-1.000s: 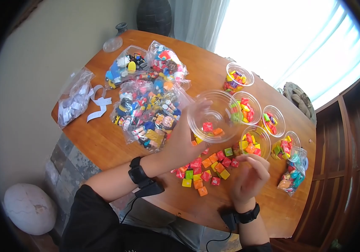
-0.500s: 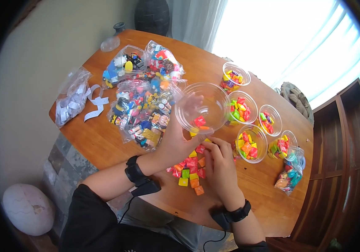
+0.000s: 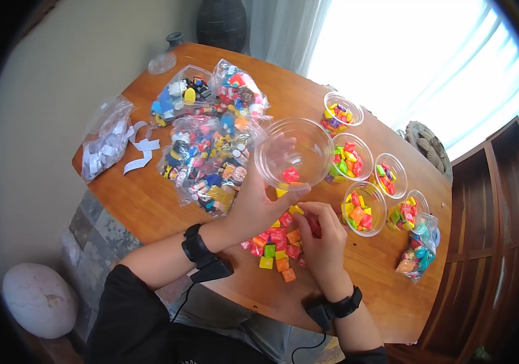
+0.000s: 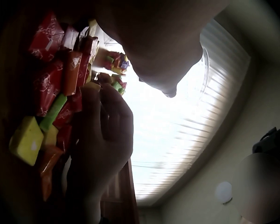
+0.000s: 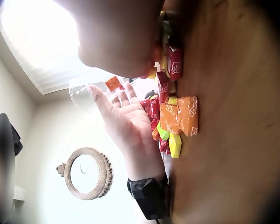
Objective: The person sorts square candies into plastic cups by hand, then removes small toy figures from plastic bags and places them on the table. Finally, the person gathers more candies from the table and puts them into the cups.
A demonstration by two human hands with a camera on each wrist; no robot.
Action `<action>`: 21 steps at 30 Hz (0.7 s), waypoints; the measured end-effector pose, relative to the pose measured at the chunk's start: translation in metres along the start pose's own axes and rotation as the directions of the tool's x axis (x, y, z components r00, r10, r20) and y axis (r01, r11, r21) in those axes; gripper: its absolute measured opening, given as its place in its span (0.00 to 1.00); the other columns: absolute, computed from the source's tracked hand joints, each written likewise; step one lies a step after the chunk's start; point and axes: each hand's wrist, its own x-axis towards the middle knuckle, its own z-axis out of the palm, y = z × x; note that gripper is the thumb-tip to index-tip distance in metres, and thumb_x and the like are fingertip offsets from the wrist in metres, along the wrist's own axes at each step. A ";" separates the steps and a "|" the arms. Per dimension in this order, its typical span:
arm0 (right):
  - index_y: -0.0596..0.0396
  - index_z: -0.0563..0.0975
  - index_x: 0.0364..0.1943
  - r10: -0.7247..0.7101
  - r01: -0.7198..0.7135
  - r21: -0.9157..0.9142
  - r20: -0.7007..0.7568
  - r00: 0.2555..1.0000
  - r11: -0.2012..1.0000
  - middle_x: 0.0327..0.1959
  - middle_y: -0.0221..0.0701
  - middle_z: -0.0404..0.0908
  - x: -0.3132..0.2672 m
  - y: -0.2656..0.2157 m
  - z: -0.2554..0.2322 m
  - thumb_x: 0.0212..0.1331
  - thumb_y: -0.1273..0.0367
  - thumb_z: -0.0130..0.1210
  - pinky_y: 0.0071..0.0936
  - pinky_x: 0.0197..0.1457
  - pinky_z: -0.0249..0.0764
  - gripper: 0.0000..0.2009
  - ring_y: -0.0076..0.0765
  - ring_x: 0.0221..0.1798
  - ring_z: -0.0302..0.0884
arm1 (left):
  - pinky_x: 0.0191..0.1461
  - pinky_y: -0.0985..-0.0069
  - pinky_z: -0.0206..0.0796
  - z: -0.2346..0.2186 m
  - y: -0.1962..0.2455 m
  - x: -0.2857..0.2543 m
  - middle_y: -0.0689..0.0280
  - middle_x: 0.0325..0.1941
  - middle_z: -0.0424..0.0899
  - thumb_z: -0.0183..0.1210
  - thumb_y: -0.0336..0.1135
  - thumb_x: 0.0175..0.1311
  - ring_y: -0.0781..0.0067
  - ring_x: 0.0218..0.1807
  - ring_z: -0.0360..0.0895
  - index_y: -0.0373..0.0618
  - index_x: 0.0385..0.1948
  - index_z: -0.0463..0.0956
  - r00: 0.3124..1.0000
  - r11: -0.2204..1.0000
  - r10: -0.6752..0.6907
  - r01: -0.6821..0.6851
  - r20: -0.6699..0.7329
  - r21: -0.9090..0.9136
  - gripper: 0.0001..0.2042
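My left hand (image 3: pixel 256 197) holds a clear plastic cup (image 3: pixel 317 148) tilted above the table, fingers behind it and thumb at its lower rim. Inside the cup lie a red candy (image 3: pixel 290 175) and an orange one. Just right of the cup's underside, my right hand (image 3: pixel 326 246) has its fingers curled at the pile of wrapped candies (image 3: pixel 269 250), with a yellow piece (image 3: pixel 296 209) at the fingertips and red ones beside them. In the right wrist view the left hand (image 5: pixel 130 123) supports the cup (image 5: pixel 81 93) from below.
Several cups of candies (image 3: pixel 364 209) stand on the right of the table (image 3: pixel 387 273), near a bag of colourful items (image 3: pixel 416 258). Bags of small figures (image 3: pixel 211 158) lie at the left, with a bag of white strips (image 3: pixel 105 145) beyond them.
My right hand has moved left from beside the cups to the candy pile, and its fingers have curled further in. The held cup has shifted left and slightly up from its first position.
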 end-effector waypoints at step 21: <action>0.57 0.85 0.51 -0.164 0.180 -0.203 0.093 0.982 0.962 0.53 0.36 0.87 0.015 0.017 0.012 0.63 0.73 0.70 0.46 0.59 0.77 0.13 0.49 0.55 0.81 | 0.88 0.59 0.59 0.000 -0.006 -0.001 0.50 0.84 0.64 0.73 0.26 0.69 0.56 0.86 0.63 0.39 0.82 0.51 0.999 1.000 0.001 0.000 0.048 -0.023 0.44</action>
